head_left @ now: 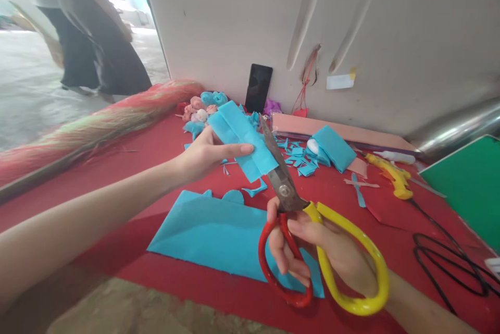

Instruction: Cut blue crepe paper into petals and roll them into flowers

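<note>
My left hand pinches a folded strip of light blue felt-like material, thumb on top and fingers beneath. In my right hand is a pair of scissors with one red and one yellow handle, my fingers through the loops. Its blades point up and away, lying along the right edge of the folded strip. Whether the blades have material between them I cannot tell. Below both hands a larger blue sheet lies flat on the red tabletop, partly covered by the scissors and my right hand.
Blue scraps and a folded blue stack lie behind the scissors. A phone leans on the wall beside fabric flowers. At right are a yellow glue gun, its black cord and a green board. A person stands far left.
</note>
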Action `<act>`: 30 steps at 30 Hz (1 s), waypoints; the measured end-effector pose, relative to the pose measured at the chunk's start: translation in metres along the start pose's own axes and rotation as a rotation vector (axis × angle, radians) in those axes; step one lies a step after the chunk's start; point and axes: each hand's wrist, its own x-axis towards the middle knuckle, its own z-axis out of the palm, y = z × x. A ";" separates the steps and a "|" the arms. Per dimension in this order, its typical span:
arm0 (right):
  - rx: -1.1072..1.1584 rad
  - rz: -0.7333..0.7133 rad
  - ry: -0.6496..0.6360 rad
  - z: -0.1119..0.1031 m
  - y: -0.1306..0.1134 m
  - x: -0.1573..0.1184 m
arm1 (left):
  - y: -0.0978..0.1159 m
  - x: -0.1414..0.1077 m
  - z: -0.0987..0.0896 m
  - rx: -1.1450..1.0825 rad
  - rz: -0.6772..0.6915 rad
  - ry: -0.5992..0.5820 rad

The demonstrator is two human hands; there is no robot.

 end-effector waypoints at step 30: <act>-0.114 0.005 0.055 -0.003 -0.004 0.002 | 0.000 0.001 -0.008 0.163 -0.028 -0.089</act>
